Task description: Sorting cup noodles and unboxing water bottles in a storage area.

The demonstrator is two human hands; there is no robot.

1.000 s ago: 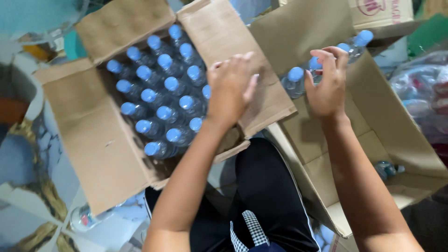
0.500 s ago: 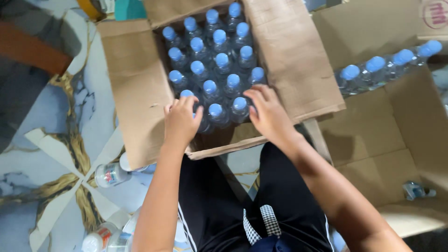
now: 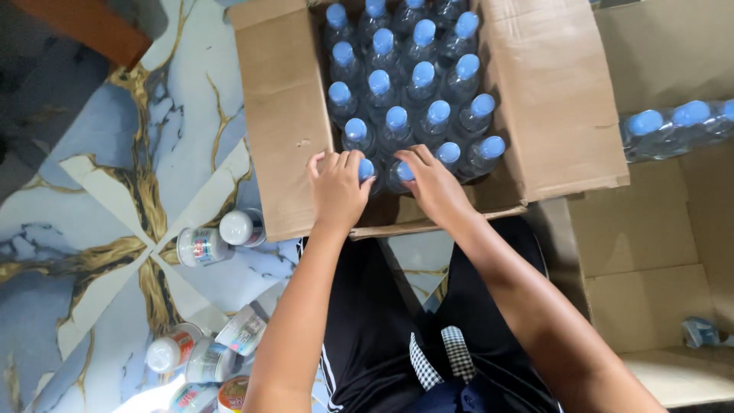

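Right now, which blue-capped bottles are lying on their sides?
The bottles in the second carton at right lie sideways; those in the open box under both hands stand upright, caps up.

hands on bottles, open carton

A stockroom or small shop's packing area, seen from above. Open cardboard cartons packed with blue-capped water bottles sit on a marble-patterned tile floor. Small labelled white-lidded jars lie loose on the floor near the carton's left flap.
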